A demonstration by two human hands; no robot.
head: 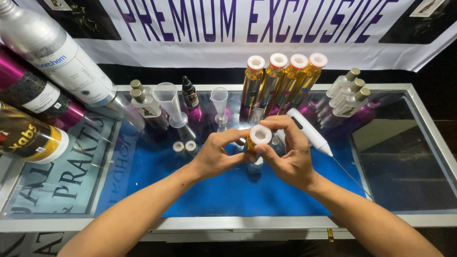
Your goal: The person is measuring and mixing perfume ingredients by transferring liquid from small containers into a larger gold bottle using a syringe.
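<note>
Both hands meet over the middle of a glass counter. My left hand (216, 154) grips the body of a small gold bottle, of which only a sliver shows between the fingers. My right hand (285, 152) wraps its thumb and fingers around the bottle's white ribbed cap (260, 134), whose open top faces the camera. Just behind my right hand lies a white pen-shaped tool (312, 133) on the glass.
Several tall gold bottles with white caps (281, 78) stand at the back. Clear funnel cups (170, 102), a dark dropper bottle (189, 93), small spray bottles (350, 95) and large metal canisters (52, 57) surround the blue mat (228, 190). Two small white caps (184, 146) sit left of my hands.
</note>
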